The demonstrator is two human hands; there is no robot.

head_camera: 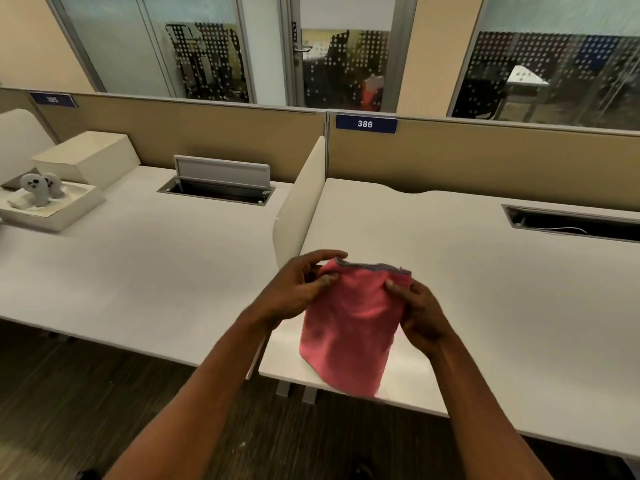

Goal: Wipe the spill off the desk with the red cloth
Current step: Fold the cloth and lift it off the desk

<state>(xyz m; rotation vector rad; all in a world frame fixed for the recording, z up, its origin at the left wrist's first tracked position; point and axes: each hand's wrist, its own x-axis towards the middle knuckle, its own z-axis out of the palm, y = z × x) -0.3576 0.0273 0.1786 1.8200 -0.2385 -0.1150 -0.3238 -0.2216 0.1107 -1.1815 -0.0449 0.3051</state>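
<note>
The red cloth [349, 327] hangs folded in the air above the near left corner of the white desk [502, 306] numbered 386. My left hand [298, 289] pinches its upper left corner. My right hand [419, 313] pinches its upper right corner. The cloth's lower edge droops to just above the desk's front edge; whether it touches I cannot tell. No spill shows on the desk surface in this view.
A low white divider [298, 202] separates this desk from the left desk [138, 265], which carries white boxes [83, 161] and small plush toys [38, 188]. Cable slots [571, 223] sit at the back of both desks. Tan partitions run behind.
</note>
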